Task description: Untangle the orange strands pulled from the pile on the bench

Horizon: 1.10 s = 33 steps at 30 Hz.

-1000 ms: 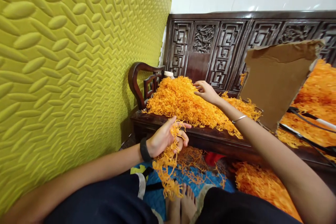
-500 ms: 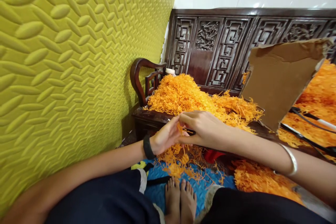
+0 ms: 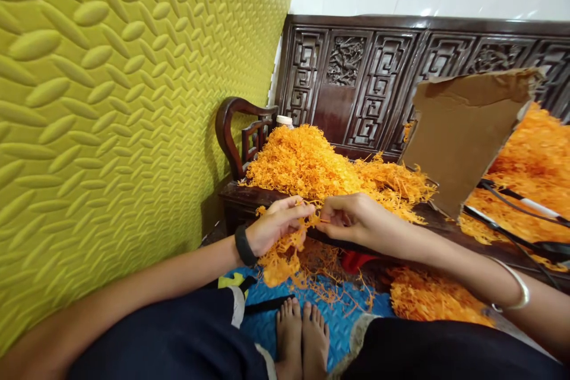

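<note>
Left hand (image 3: 276, 225) clutches orange strand clump (image 3: 278, 258), frame centre; right hand (image 3: 351, 222) pinches same strands; big pile (image 3: 312, 163) on carved wooden bench (image 3: 365, 80) behind.

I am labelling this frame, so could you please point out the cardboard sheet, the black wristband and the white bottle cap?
cardboard sheet (image 3: 463, 136), head view, middle of its brown face.
black wristband (image 3: 244, 245), head view, band on the left wrist.
white bottle cap (image 3: 285, 121), head view, top behind the orange heap.
</note>
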Each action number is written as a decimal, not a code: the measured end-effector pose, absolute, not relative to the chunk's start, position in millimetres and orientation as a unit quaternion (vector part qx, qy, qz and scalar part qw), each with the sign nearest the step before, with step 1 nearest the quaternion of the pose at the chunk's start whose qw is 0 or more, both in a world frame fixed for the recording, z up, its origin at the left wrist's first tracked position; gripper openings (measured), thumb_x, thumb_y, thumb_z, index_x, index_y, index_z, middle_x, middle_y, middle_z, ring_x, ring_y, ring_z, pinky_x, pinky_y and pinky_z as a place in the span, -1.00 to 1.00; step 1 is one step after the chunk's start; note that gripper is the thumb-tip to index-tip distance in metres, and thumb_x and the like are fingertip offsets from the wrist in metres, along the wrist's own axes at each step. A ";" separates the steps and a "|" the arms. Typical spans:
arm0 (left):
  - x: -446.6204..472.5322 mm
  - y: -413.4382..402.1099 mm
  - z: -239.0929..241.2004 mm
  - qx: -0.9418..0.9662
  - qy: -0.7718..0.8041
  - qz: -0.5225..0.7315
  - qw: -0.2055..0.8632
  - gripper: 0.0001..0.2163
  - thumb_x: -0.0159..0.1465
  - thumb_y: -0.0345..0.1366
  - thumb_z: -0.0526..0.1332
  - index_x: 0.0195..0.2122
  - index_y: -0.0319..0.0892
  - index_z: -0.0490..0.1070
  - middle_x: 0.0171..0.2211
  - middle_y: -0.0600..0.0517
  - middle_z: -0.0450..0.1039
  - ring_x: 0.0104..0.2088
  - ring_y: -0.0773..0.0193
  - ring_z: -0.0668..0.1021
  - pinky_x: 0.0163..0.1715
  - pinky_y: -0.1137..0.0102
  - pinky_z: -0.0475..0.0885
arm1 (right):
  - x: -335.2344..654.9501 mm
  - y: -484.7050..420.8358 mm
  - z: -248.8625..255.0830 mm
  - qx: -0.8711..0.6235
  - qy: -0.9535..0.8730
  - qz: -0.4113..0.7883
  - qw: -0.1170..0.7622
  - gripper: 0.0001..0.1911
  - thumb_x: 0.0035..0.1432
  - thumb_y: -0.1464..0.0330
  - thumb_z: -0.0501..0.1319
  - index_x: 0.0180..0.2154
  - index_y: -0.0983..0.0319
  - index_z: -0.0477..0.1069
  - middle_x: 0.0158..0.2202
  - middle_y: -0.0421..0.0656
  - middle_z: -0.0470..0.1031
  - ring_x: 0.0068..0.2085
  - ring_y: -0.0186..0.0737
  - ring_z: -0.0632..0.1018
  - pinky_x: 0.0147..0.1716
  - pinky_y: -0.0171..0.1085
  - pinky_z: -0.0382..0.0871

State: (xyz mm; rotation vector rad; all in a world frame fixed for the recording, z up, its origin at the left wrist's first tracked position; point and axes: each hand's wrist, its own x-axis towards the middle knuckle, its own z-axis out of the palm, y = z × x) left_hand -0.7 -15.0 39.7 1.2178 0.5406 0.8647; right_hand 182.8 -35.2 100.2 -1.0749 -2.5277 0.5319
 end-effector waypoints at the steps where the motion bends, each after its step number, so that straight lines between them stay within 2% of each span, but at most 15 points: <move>1: -1.4 -15.8 40.3 0.556 0.256 0.380 0.693 -0.71 0.09 -0.15 0.28 -0.43 -0.18 0.17 -0.58 0.19 0.24 -0.70 0.48 0.33 -0.69 0.51 0.18 | 185.6 -35.2 100.0 -0.375 -0.886 0.209 0.174 -0.89 0.08 0.39 0.16 -0.45 0.29 0.32 -0.59 -0.28 0.29 -0.57 -0.47 0.26 -0.58 -0.44 0.13; 4: -1.5 -17.8 41.2 0.590 0.264 0.364 0.671 -0.69 0.04 -0.20 0.34 -0.48 -0.20 0.18 -0.60 0.21 0.21 -0.69 0.52 0.29 -0.68 0.53 0.14 | 192.0 -36.5 96.7 -0.362 -0.874 0.268 0.180 -0.86 0.10 0.34 0.17 -0.43 0.30 0.34 -0.57 -0.27 0.28 -0.56 -0.46 0.24 -0.58 -0.44 0.13; 6: 0.0 -19.1 41.7 0.604 0.255 0.355 0.666 -0.68 -0.03 -0.26 0.38 -0.49 -0.21 0.19 -0.58 0.20 0.23 -0.62 0.52 0.32 -0.61 0.53 0.19 | 195.0 -38.2 92.6 -0.358 -0.866 0.291 0.193 -0.85 0.09 0.33 0.18 -0.43 0.30 0.35 -0.53 -0.25 0.31 -0.53 -0.45 0.26 -0.54 -0.42 0.16; 9: 2.6 -21.1 43.9 0.616 0.246 0.316 0.678 -0.63 -0.13 -0.34 0.43 -0.38 -0.21 0.25 -0.48 0.17 0.33 -0.49 0.46 0.38 -0.47 0.51 0.26 | 199.8 -40.1 84.4 -0.357 -0.849 0.320 0.221 -0.85 0.07 0.33 0.21 -0.45 0.29 0.35 -0.49 -0.23 0.34 -0.47 -0.41 0.31 -0.46 -0.39 0.20; 11: 3.7 -22.0 45.5 0.633 0.261 0.274 0.676 -0.65 -0.08 -0.30 0.40 -0.31 -0.22 0.30 -0.47 0.14 0.35 -0.49 0.45 0.38 -0.50 0.50 0.24 | 203.5 -39.6 78.0 -0.360 -0.826 0.362 0.241 -0.80 0.05 0.29 0.24 -0.46 0.29 0.33 -0.50 -0.23 0.34 -0.47 -0.40 0.33 -0.45 -0.38 0.21; 16: 5.3 -20.5 43.7 0.678 0.294 0.247 0.627 -0.75 0.05 -0.21 0.30 -0.35 -0.24 0.33 -0.52 0.14 0.31 -0.59 0.50 0.29 -0.65 0.54 0.13 | 208.4 -34.6 61.7 -0.360 -0.751 0.485 0.266 -0.69 -0.01 0.20 0.29 -0.47 0.28 0.26 -0.57 -0.25 0.34 -0.52 -0.41 0.34 -0.48 -0.38 0.21; 20: 7.4 -21.9 38.5 0.719 0.285 0.259 0.578 -0.76 0.11 -0.17 0.25 -0.36 -0.21 0.26 -0.56 0.19 0.24 -0.66 0.52 0.23 -0.69 0.55 0.16 | 203.0 -33.8 53.4 -0.371 -0.766 0.442 0.283 -0.69 -0.02 0.21 0.31 -0.41 0.28 0.29 -0.50 -0.26 0.32 -0.49 -0.44 0.30 -0.48 -0.40 0.18; 24: 8.3 -27.3 38.9 0.756 0.310 0.241 0.523 -0.79 0.14 -0.18 0.22 -0.34 -0.19 0.26 -0.61 0.23 0.14 -0.72 0.53 0.19 -0.75 0.56 0.09 | 198.9 -35.7 52.9 -0.380 -0.793 0.385 0.279 -0.72 -0.03 0.23 0.33 -0.46 0.30 0.34 -0.55 -0.28 0.30 -0.52 -0.46 0.28 -0.53 -0.42 0.14; 27: 9.4 -28.7 41.6 0.737 0.300 0.256 0.549 -0.76 0.08 -0.18 0.28 -0.38 -0.20 0.25 -0.61 0.24 0.14 -0.69 0.54 0.18 -0.71 0.56 0.11 | 200.7 -37.2 54.9 -0.366 -0.779 0.424 0.280 -0.71 0.03 0.20 0.29 -0.48 0.31 0.35 -0.58 -0.27 0.34 -0.54 -0.46 0.34 -0.54 -0.42 0.18; 30: 10.0 -28.0 44.8 0.713 0.266 0.260 0.594 -0.69 0.01 -0.15 0.34 -0.43 -0.21 0.25 -0.56 0.20 0.23 -0.61 0.52 0.25 -0.63 0.54 0.16 | 203.5 -38.3 56.4 -0.342 -0.750 0.508 0.253 -0.68 0.07 0.17 0.25 -0.48 0.31 0.31 -0.61 -0.27 0.35 -0.59 -0.47 0.35 -0.58 -0.43 0.18; 33: 8.0 -28.0 48.3 0.711 0.274 0.229 0.606 -0.71 0.05 -0.13 0.31 -0.40 -0.21 0.27 -0.58 0.19 0.28 -0.63 0.51 0.23 -0.65 0.54 0.09 | 205.1 -38.4 56.5 -0.315 -0.731 0.560 0.231 -0.68 0.11 0.17 0.21 -0.45 0.32 0.30 -0.62 -0.26 0.35 -0.60 -0.49 0.34 -0.59 -0.45 0.16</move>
